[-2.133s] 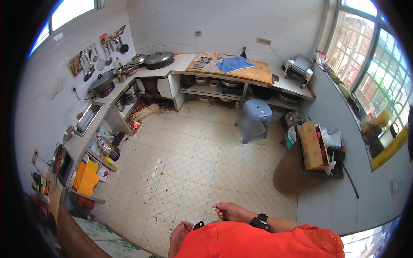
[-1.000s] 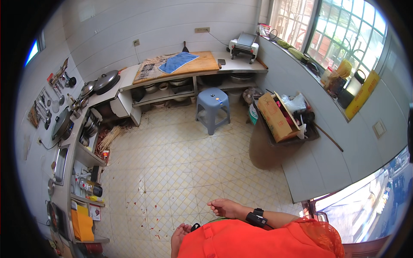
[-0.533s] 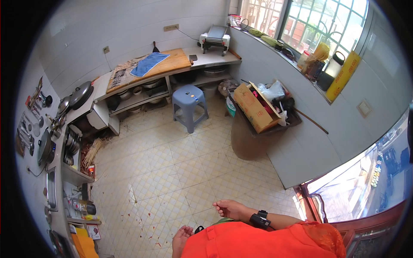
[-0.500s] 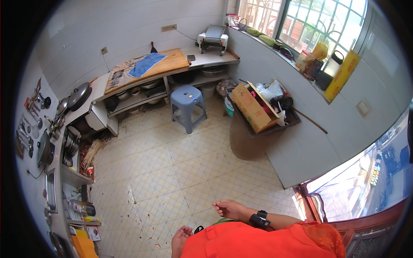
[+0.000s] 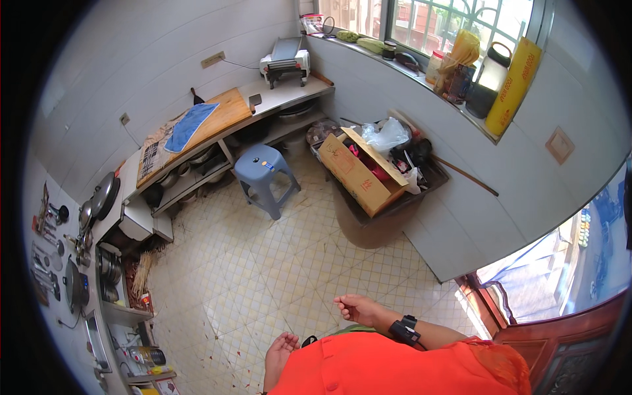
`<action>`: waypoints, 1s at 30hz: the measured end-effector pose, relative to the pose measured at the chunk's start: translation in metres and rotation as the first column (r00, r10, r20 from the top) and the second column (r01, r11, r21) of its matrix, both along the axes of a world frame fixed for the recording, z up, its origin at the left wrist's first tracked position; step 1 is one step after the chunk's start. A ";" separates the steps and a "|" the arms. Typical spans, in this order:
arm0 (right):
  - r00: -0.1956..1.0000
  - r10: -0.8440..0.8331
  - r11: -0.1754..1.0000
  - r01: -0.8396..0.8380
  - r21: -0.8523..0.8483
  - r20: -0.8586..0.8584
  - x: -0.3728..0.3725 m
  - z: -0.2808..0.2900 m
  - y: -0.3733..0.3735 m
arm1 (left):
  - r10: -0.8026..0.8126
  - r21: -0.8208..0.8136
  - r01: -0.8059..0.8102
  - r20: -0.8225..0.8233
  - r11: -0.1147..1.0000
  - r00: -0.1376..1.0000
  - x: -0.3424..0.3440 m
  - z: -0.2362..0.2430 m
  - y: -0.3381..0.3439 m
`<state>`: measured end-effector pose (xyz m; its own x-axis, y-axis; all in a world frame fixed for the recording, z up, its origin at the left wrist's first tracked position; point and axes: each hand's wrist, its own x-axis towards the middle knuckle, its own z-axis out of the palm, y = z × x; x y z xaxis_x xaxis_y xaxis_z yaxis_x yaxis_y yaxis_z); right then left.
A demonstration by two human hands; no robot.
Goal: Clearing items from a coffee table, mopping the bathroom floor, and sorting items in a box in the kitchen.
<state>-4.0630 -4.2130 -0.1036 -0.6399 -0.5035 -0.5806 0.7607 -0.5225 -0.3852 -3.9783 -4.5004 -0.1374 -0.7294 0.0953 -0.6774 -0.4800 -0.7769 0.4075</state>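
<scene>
My left hand [image 5: 282,345] hangs beside the orange top at the lower edge, its fingers loosely bent and apart, with nothing seen in it. Further right, my right hand [image 5: 357,308] is held out over the tiled floor [image 5: 263,276], fingers curled in and no object showing between them. A black device [image 5: 404,330] is strapped round the right wrist. Neither hand touches anything around it. Ahead stands a blue-grey plastic stool [image 5: 263,168], well beyond both hands. Right of it, an open cardboard box [image 5: 365,178] lies tilted on a dark, loaded container [image 5: 438,187].
Along the back wall runs a counter with a wooden board [image 5: 230,108], a blue cloth [image 5: 191,127] and a pasta machine [image 5: 286,60]. Pans [image 5: 104,196] and hanging utensils line the left side. A stick [image 5: 467,176] juts from the container. A reddish door [image 5: 559,345] stands at lower right.
The view has swung to the right, so the stool, box and counter sit further left in the picture. Both hands stay near the body, fingers bent much as before.
</scene>
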 end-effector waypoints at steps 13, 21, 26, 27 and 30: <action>0.913 -0.409 0.913 0.409 -0.015 -0.009 -0.062 -0.025 0.056 | -0.182 0.010 0.182 0.066 0.983 0.981 -0.151 -0.015 -0.001; 0.771 -0.619 0.760 0.636 0.134 -0.147 -0.148 0.009 0.064 | -0.302 -0.008 0.302 -0.043 0.953 0.952 -0.307 -0.015 -0.026; 0.715 -0.614 0.660 0.697 0.280 -0.334 -0.199 0.033 0.068 | -0.611 -0.507 0.463 -0.169 0.727 0.774 -0.424 0.024 -0.018; 0.709 -0.625 0.649 0.704 0.287 -0.326 -0.208 0.039 0.067 | -0.703 -0.666 0.440 -0.182 0.603 0.688 -0.445 0.035 -0.011; 0.751 -0.385 0.474 0.659 0.584 -0.536 -0.231 0.053 0.071 | -0.863 -0.862 0.332 -0.207 0.384 0.461 -0.500 0.057 0.024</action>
<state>-4.2937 -4.1422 -0.0509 -0.8294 0.4678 -0.3053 0.2159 -0.2357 -0.9475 -4.4778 -4.4762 -0.0808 -0.8620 0.4434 -0.2455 -0.1440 0.2501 0.9575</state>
